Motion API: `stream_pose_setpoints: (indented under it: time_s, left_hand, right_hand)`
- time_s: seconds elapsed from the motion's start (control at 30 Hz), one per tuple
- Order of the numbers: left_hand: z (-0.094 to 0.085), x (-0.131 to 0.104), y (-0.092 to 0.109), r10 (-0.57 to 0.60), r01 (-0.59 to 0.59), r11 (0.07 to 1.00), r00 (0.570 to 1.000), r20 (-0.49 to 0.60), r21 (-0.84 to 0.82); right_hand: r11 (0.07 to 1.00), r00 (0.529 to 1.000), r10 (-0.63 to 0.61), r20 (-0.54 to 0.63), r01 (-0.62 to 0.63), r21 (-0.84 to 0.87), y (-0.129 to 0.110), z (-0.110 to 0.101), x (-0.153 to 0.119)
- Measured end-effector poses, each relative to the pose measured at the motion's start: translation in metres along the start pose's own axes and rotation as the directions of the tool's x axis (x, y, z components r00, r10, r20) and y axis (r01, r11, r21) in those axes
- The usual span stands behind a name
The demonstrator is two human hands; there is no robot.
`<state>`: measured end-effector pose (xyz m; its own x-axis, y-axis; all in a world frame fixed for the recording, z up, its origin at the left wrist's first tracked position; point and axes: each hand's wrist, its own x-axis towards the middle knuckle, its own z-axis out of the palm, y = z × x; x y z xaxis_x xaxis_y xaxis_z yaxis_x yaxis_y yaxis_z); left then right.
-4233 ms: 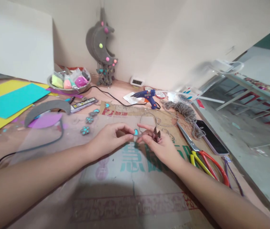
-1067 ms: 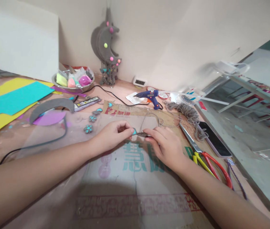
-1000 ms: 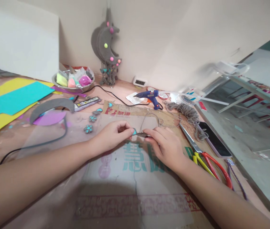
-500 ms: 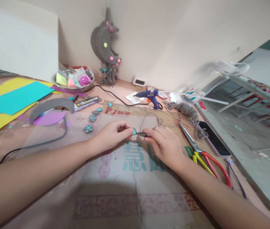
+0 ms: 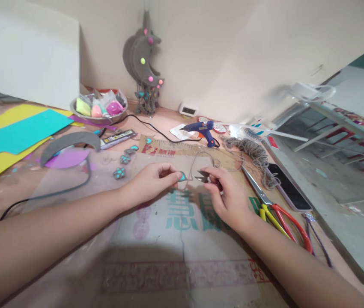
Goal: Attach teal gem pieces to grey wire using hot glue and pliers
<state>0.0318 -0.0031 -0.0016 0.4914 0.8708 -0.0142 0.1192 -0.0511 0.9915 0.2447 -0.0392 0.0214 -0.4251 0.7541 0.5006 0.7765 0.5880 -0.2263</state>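
My left hand (image 5: 161, 182) pinches a small turquoise piece with a grey cord edge (image 5: 182, 176) between thumb and fingers. In my right hand (image 5: 228, 192) is a pair of small thread snips (image 5: 203, 176), their dark blades apart and pointing left toward the piece, a short gap away. A thin grey cord (image 5: 192, 164) loops up beside the piece and runs back over the board. Left of my hands lie turquoise and grey flower-shaped pieces (image 5: 119, 173), and a small turquoise piece (image 5: 149, 140) sits farther back.
A blue glue gun (image 5: 201, 128) lies at the back, with a grey yarn bundle (image 5: 249, 149) to its right. Large scissors (image 5: 270, 203) and a phone (image 5: 289, 188) lie at right. A bowl of clay packs (image 5: 96, 117) and a grey crescent (image 5: 69, 143) are at left.
The snips have moved right, away from the turquoise piece, and their blades have come apart. My left hand stays in nearly the same place with the piece.
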Motion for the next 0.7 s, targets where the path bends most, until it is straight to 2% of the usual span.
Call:
stream_pose_setpoints:
  time_s: [0.1,0.33,0.7]
  left_hand:
    - [0.0,0.0,-0.001,-0.004,0.004,1.0,1.0,0.017,-0.007]
    - [0.001,0.0,-0.004,-0.015,0.017,1.0,0.998,0.06,-0.02]
    - [0.0,0.0,-0.004,0.022,-0.029,0.999,0.99,0.142,0.044]
  right_hand:
    - [0.997,1.0,0.022,-0.007,-0.021,0.071,-0.002,0.001,-0.002]
    - [0.985,0.993,0.096,0.064,-0.104,0.138,-0.002,0.013,-0.007]
    - [0.986,1.0,0.015,-0.018,-0.012,0.168,-0.001,0.017,-0.009]
